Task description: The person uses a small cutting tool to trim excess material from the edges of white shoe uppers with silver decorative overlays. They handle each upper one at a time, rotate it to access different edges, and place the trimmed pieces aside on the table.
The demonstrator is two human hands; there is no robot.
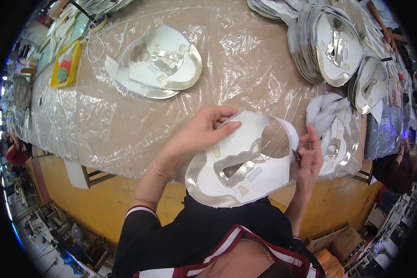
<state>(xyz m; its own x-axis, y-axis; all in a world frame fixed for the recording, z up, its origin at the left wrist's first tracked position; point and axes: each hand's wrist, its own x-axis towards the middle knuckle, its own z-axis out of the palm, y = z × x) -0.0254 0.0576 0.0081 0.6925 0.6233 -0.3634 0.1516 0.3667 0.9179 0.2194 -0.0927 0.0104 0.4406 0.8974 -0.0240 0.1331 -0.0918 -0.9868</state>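
Plastic (245,88) covered the surface (125,125).
Left hand (207,128) pinched a white-silver shoe upper (234,146); right hand (308,155) held a dark object (297,155) at its edge.

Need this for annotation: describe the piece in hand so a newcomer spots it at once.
Start at the big plastic-covered table and go to its near edge. There the left hand pinches a white-and-silver shoe upper, with the right hand at its other side. Unlike the similar pieces lying on the table, it is held up.
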